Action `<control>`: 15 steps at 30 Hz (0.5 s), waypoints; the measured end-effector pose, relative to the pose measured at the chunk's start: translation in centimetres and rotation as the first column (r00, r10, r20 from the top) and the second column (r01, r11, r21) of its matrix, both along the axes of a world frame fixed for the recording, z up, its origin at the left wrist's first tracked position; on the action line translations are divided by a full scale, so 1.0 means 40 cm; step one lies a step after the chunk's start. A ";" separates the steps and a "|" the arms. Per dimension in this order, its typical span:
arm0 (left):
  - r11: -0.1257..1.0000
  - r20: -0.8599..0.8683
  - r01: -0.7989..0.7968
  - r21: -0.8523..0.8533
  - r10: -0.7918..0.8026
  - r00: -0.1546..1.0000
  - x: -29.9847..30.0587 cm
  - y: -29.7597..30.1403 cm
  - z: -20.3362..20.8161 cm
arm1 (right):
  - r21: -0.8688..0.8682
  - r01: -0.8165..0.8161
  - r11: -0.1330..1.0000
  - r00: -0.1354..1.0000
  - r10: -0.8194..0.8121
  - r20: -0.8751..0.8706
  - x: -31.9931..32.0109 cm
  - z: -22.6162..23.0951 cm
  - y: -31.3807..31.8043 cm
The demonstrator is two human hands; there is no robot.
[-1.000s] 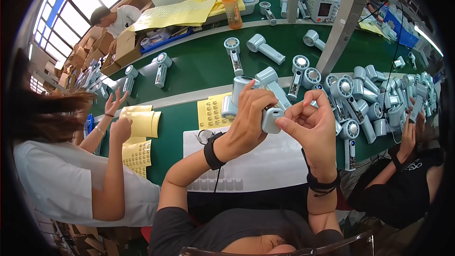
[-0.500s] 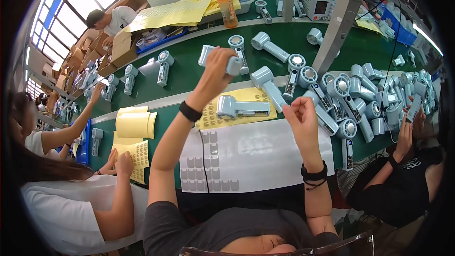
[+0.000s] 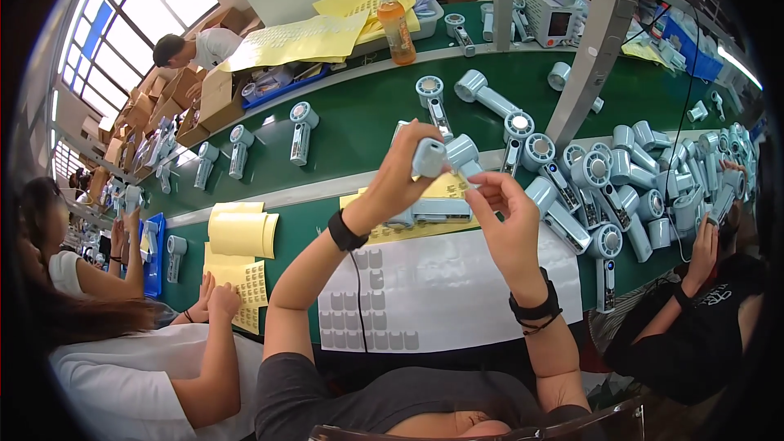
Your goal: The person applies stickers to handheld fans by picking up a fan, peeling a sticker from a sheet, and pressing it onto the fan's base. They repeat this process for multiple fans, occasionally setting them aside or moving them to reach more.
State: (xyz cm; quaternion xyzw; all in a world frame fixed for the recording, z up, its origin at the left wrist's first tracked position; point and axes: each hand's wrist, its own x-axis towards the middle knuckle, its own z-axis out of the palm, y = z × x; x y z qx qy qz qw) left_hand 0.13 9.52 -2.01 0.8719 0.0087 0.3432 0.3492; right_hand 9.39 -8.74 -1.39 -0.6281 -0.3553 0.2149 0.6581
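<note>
Handheld fan raised past far edge of white sticker sheet; left hand grip wrapped round it; right hand now nearer, bringing fan within reach; cannot tell whether right grip pinches anything

Green worktops, heaped handheld fans (pale blue) and cartons show a factory workshop.

Held fan partly hidden
</note>
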 end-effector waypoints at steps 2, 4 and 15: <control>0.989 0.042 -0.018 0.150 0.011 0.999 -0.001 -0.055 0.018 | 0.018 0.026 1.000 0.999 -0.025 -0.032 -0.008 0.025 0.004; 0.973 0.063 -0.037 0.227 0.023 0.998 -0.016 -0.075 0.019 | 0.065 0.006 0.998 0.999 -0.003 -0.046 -0.017 0.042 0.004; 0.928 0.091 -0.128 0.349 0.102 0.991 -0.044 -0.127 0.000 | 0.018 0.078 0.997 0.997 -0.078 -0.004 -0.060 0.093 -0.034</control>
